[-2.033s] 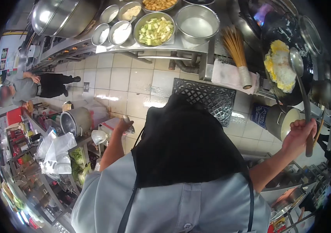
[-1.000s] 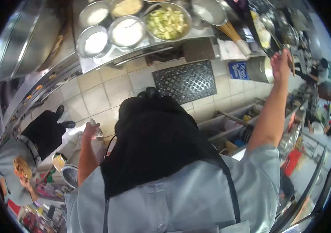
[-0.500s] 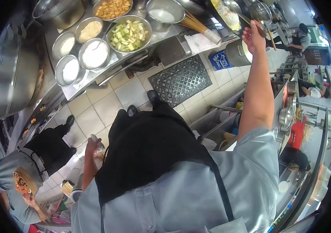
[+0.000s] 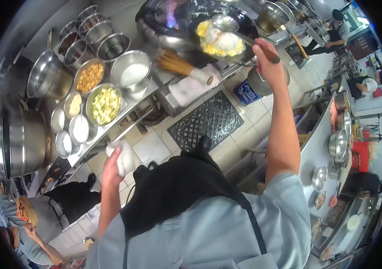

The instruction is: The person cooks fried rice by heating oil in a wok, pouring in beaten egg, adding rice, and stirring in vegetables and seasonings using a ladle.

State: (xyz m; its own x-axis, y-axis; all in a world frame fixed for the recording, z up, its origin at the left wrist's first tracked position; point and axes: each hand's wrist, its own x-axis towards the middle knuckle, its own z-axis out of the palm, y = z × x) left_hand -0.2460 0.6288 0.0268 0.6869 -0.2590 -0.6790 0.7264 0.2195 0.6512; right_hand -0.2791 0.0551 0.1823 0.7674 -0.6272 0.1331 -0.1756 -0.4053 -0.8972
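My left hand (image 4: 112,169) is closed on a whitish cloth (image 4: 124,158), held above the floor near the counter's edge. In my right hand (image 4: 269,59) is the handle of a metal ladle (image 4: 225,23). The ladle's bowl rests over yellow and white egg (image 4: 220,41) inside a dark wok (image 4: 246,28). Blue and purple flame (image 4: 170,17) shows at a burner left of the wok. A bamboo brush (image 4: 175,63) lies beside a folded towel (image 4: 193,85) on the near ledge.
Metal bowls stand on the counter at left, with chopped green vegetable (image 4: 106,105), nuts (image 4: 90,76) and white powder (image 4: 80,129). A co-worker (image 4: 43,219) at lower left holds a round basket (image 4: 27,210). A black mat (image 4: 206,122) lies on the floor. Another person (image 4: 340,33) is far right.
The view has swung so that the wok and its egg are in full sight. My left hand has risen toward the counter with the cloth. My right hand still holds the ladle.
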